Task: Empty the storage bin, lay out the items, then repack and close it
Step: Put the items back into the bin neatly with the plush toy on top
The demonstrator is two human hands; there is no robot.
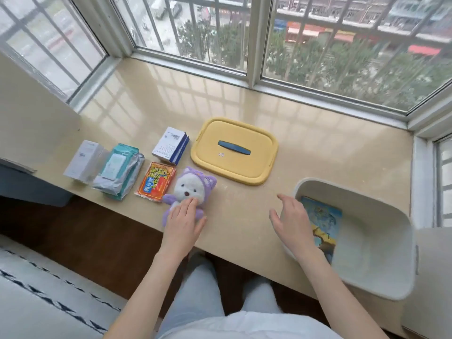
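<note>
Pale grey plastic storage bin, lower right, holds a blue picture book along its left wall, just beside the empty, spread right hand; left hand lies flat on purple plush toy.

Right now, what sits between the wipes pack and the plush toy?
A red-orange flat packet lies between wipes pack and plush toy, in the head view.

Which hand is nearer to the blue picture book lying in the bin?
Right. The right hand is open at the left rim of the bin, just left of the picture book. The left hand rests on the purple plush toy, well off to the book's left.
</note>
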